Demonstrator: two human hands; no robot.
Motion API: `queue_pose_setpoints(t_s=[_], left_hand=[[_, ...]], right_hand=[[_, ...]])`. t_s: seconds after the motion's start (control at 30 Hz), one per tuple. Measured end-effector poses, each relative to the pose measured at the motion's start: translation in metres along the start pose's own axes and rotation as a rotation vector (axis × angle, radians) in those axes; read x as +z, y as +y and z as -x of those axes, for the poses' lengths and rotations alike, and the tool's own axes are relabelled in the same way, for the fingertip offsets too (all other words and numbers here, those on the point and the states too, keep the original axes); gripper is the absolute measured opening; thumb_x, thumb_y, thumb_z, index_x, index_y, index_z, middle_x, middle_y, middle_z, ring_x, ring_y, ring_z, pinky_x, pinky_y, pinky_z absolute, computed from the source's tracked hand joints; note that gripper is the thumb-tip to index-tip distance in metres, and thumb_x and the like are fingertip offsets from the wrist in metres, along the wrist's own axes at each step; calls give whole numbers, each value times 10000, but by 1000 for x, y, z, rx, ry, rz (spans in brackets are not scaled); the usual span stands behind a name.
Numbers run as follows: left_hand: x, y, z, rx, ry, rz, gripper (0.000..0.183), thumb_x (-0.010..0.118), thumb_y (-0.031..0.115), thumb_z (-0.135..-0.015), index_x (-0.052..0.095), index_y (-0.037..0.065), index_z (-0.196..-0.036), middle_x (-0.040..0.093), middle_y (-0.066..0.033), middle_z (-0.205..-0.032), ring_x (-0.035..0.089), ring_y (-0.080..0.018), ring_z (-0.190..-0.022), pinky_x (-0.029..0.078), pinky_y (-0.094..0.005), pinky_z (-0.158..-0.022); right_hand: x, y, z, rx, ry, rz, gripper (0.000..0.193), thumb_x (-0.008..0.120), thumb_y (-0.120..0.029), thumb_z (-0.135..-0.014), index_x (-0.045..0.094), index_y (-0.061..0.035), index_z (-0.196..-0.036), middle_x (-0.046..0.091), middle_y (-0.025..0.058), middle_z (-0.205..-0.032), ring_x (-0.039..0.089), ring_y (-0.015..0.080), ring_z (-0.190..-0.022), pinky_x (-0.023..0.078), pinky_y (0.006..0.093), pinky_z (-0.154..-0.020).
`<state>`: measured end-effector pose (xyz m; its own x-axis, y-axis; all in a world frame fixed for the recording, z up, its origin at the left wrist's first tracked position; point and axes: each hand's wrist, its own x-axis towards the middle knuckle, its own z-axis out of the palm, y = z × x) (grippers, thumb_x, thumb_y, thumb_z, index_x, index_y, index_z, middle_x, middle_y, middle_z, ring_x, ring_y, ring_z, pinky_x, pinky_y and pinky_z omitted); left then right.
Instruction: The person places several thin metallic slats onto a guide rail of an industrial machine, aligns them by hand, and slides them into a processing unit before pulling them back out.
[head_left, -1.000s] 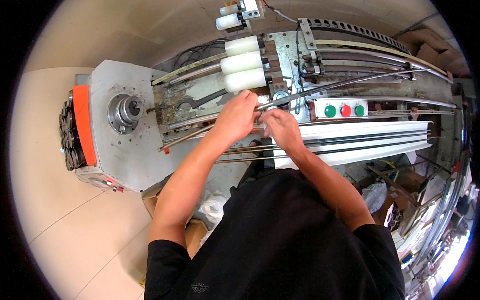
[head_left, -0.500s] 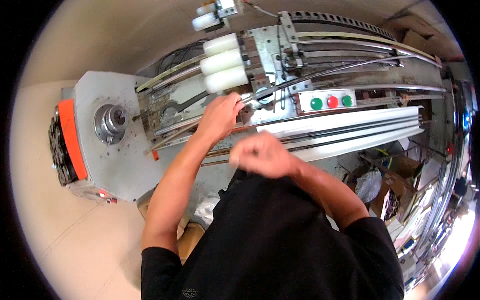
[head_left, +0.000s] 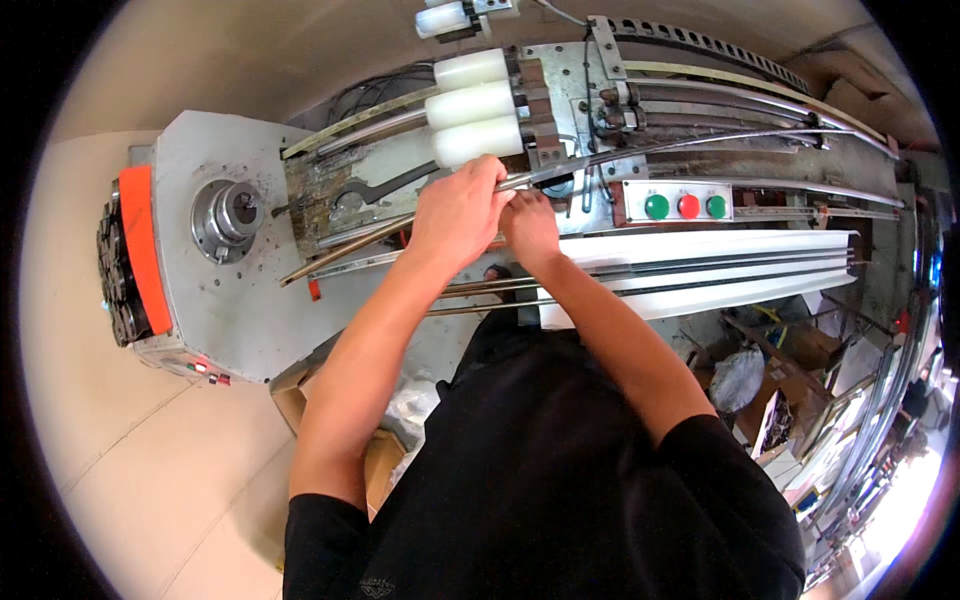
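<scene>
A long, thin metal rod [head_left: 400, 222] runs slantwise over the machine bed, from its brownish near end at the left to the far right. My left hand [head_left: 455, 215] is wrapped around it in front of the white rollers. Right beside it, my right hand [head_left: 530, 228] is closed against the underside of the rod, touching the left fingers; its fingertips are partly hidden. Behind my hands, three white cylindrical rollers [head_left: 470, 103] sit next to a metal carriage plate [head_left: 560, 75]. A dark open-ended wrench [head_left: 388, 185] lies on the bed left of my hands.
At the left stands the grey machine housing [head_left: 245, 330] with a round chuck [head_left: 228, 215] and an orange guard [head_left: 145, 250]. A panel with green and red buttons [head_left: 688, 206] is right of my hands. Nearer, a white trough [head_left: 700, 288] carries dark rods. Cardboard boxes [head_left: 385, 465] stand below.
My right hand has moved up and away from my body to the rod beside my left hand. The rod's near end has shifted slightly left and nearer. The view has shifted a little.
</scene>
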<state>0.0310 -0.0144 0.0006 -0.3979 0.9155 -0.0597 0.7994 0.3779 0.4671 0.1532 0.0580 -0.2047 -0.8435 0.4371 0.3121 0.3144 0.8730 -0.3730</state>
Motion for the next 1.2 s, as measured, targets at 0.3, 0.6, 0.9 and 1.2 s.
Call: queue_pose_setpoints(t_s=[0.3, 0.6, 0.9, 1.2], left_hand=[[6, 1, 12, 54, 116, 65, 192, 769, 190, -1007, 655, 77, -1112, 737, -156, -1013, 721, -409, -906, 564, -500, -763], [28, 19, 67, 197, 197, -47, 234, 783, 150, -973, 667, 98, -1171, 718, -105, -1003, 731, -359, -844, 577, -452, -704], [53, -106, 173, 55, -117, -100, 307, 793, 191, -973, 690, 73, -1238, 738, -157, -1072, 706, -413, -947, 558, -511, -839], [70, -143, 210, -109, -178, -83, 255, 794, 190, -974, 676, 62, -1161, 720, -173, -1084, 661, -429, -1037, 528, -519, -898]], right_hand=[[-49, -14, 19, 120, -73, -288, 345, 673, -74, -937, 730, -18, -1273, 720, 150, -1186, 701, 344, -1092, 573, 457, -964], [-213, 36, 13, 1018, 418, -1612, 273, 596, -270, -1162, 605, -26, -1285, 739, 118, -1172, 723, 213, -1094, 572, 355, -984], [-196, 36, 122, 1376, 612, -1358, 235, 623, -283, -1162, 662, -52, -1179, 787, 82, -1107, 718, 133, -947, 582, 307, -862], [-150, 78, 180, 1512, 655, -1245, 258, 656, -296, -1144, 678, -43, -1102, 792, 86, -1020, 706, 138, -825, 583, 305, -762]])
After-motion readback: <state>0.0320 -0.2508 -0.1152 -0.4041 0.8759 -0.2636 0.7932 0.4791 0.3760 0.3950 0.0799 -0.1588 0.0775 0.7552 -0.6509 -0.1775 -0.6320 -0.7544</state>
